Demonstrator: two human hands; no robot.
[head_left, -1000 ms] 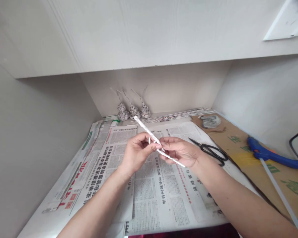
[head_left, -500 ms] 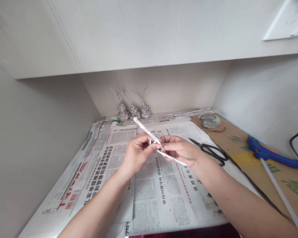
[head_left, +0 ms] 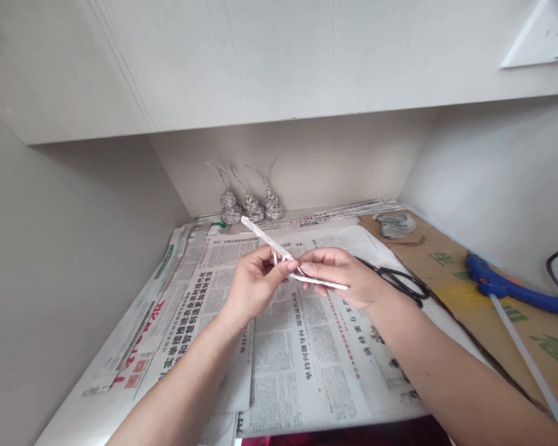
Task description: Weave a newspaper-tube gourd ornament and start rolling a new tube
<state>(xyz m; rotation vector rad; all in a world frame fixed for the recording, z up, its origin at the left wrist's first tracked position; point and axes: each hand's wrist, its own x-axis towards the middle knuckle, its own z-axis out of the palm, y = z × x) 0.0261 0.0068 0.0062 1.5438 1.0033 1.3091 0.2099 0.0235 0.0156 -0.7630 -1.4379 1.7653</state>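
Observation:
Thin tubes of rolled newspaper meet between my two hands, above the newspaper-covered table. The longest paper tube (head_left: pixel 265 236) points up and left, away from me; a thinner end slants down to the right under my right fingers. My left hand (head_left: pixel 256 279) is closed on the tubes, its thumb pressing where they cross. Fingertips of my right hand (head_left: pixel 332 272) pinch the tubes at the same crossing. How the tubes are folded there is partly hidden by the fingers. Black-handled scissors (head_left: pixel 400 282) lie just beyond my right wrist, partly covered by it.
Several gourd-shaped woven paper pieces (head_left: pixel 252 207) stand at the back wall, beside a bundle of long paper tubes (head_left: pixel 339 214). On the cardboard (head_left: pixel 451 272) at right lie a grey cloth (head_left: pixel 394 225) and a blue glue gun (head_left: pixel 516 291) with a glue stick. A cabinet (head_left: pixel 279 68) overhangs the back.
The long tube's far end has swung slightly left and up, and the thinner end has tilted closer to level. Both hands keep hold near the same spot; my right hand covers more of the scissors.

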